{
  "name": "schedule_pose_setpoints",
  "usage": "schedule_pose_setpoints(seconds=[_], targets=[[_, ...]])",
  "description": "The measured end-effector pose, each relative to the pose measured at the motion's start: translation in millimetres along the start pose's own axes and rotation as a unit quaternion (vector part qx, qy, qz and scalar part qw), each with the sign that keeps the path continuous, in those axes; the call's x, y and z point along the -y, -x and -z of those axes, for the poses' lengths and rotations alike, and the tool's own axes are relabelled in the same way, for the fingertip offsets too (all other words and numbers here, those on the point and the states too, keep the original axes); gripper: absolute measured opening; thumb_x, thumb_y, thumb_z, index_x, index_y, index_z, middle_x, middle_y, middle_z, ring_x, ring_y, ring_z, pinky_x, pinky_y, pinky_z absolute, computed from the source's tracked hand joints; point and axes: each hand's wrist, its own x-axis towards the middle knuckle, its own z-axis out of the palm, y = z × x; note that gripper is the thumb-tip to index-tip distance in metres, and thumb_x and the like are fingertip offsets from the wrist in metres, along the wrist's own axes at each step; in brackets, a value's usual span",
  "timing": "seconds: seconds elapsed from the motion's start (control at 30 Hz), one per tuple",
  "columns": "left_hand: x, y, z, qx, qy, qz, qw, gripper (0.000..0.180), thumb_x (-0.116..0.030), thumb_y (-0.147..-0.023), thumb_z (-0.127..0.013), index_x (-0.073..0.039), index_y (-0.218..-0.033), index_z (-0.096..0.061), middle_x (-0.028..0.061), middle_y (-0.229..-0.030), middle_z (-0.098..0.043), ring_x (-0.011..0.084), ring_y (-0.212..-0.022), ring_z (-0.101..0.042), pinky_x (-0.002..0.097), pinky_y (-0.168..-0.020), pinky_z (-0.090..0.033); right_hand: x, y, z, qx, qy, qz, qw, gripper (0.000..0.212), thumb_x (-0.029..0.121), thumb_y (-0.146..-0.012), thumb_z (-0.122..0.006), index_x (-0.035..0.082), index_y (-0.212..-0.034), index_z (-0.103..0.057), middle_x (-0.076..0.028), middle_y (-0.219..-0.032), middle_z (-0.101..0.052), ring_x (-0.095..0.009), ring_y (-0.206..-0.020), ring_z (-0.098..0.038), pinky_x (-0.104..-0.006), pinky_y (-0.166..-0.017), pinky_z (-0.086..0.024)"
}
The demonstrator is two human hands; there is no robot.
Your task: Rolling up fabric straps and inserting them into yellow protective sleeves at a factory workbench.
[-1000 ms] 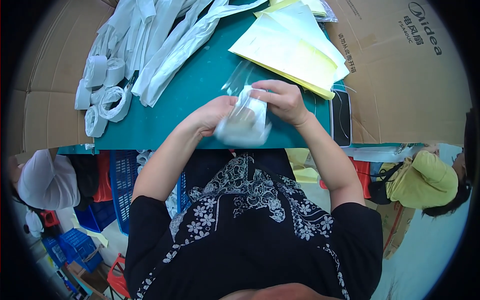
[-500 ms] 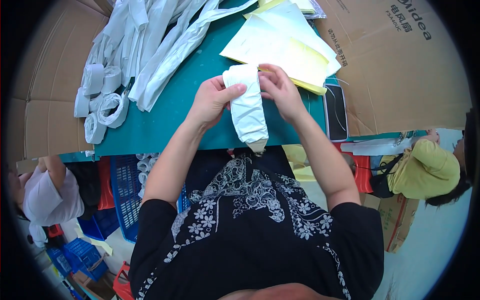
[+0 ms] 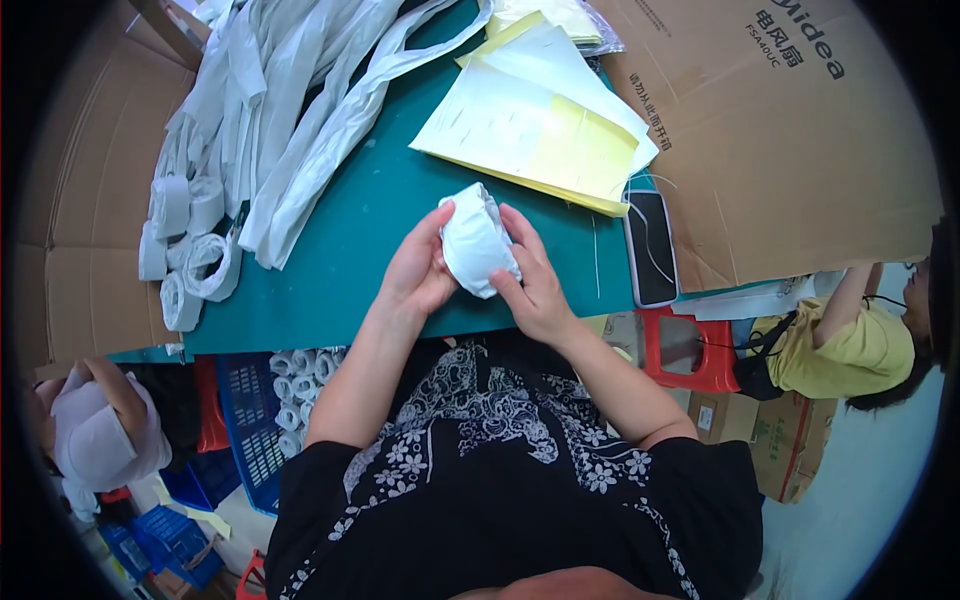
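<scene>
Between my hands is a rolled white strip (image 3: 472,240), wound into a short, thick roll and held just above the front of the green table (image 3: 340,265). My left hand (image 3: 418,262) grips its left side, thumb near the upper edge. On the right side, my right hand (image 3: 532,280) has its thumb on the roll's lower part and fingers curled behind. At the left of the table lie several finished white rolls (image 3: 212,267), beside long white strips (image 3: 310,130) spread toward the far edge.
Yellow and white paper sheets (image 3: 540,120) lie at the back, with a phone (image 3: 651,248) right of them. Cardboard (image 3: 780,150) borders the right side, more cardboard (image 3: 90,210) the left. Below stands a blue basket (image 3: 250,420) of rolls. People sit at both sides.
The white strip's hanging tail has been wound up into the roll. My right hand has come down and in against the roll. The view has shifted slightly.
</scene>
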Motion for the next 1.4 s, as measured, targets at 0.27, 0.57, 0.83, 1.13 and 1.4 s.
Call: schedule_pose_setpoints(seconds=[0.27, 0.57, 0.83, 1.13, 1.4], targets=[[-35, -24, -13, -0.075, -0.586, -0.272, 0.760, 0.030, -0.027, -0.090, -0.056, -0.001, -0.080, -0.066, 0.0007, -0.061, -0.061, 0.0064, -0.050, -0.050, 0.0216, -0.047, -0.038, 16, 9, 72, -0.159, -0.147, -0.116, 0.969, 0.047, 0.025, -0.096, -0.035, -0.006, -0.132, -0.032, -0.018, -0.131, -0.042, -0.027, -0.122, -0.043, -0.0358, -0.103, -0.032], [-2, -154, -55, 0.037, -0.900, -0.311, 0.303, 0.040, -0.030, -0.086, -0.053, -0.002, -0.114, -0.052, 0.0165, -0.122, -0.051, 0.0296, -0.114, -0.047, 0.0473, -0.096, -0.035, -43, -131, 149, -0.232, -0.307, -0.182, 0.905, 0.036, 0.034, -0.098, -0.034, 0.006, -0.119, -0.046, -0.006, -0.108, -0.058, -0.015, -0.092, -0.058, -0.0331, -0.074, -0.050], [-80, -175, -56, 0.291, -0.870, -0.381, 0.120, 0.041, -0.028, -0.085, -0.055, -0.017, -0.124, -0.051, 0.0086, -0.136, -0.041, 0.0267, -0.130, -0.032, 0.0479, -0.109, -0.016, -102, -100, 111, -0.326, -0.333, -0.175, 0.867, 0.036, 0.035, -0.098, -0.034, 0.008, -0.121, -0.043, -0.004, -0.112, -0.055, -0.015, -0.099, -0.055, -0.0310, -0.079, -0.048], [-32, -188, -94, 0.014, -0.923, -0.312, 0.225, 0.028, -0.031, -0.070, -0.070, -0.005, -0.079, -0.068, 0.0111, -0.095, -0.063, 0.0253, -0.103, -0.054, 0.0425, -0.084, -0.041, -115, -82, 87, -0.370, -0.236, -0.098, 0.893, 0.040, 0.037, -0.098, -0.035, 0.003, -0.118, -0.042, -0.006, -0.109, -0.054, -0.014, -0.098, -0.052, -0.0284, -0.087, -0.041], [-50, -201, -89, 0.007, -0.906, -0.209, 0.368, 0.041, -0.019, -0.064, -0.075, -0.003, -0.100, -0.064, 0.0118, -0.088, -0.066, 0.0270, -0.081, -0.063, 0.0339, -0.075, -0.049, -103, -82, 84, -0.354, -0.141, -0.107, 0.918, 0.043, 0.036, -0.099, -0.034, 0.000, -0.121, -0.042, -0.008, -0.108, -0.054, -0.014, -0.097, -0.051, -0.0267, -0.087, -0.040]])
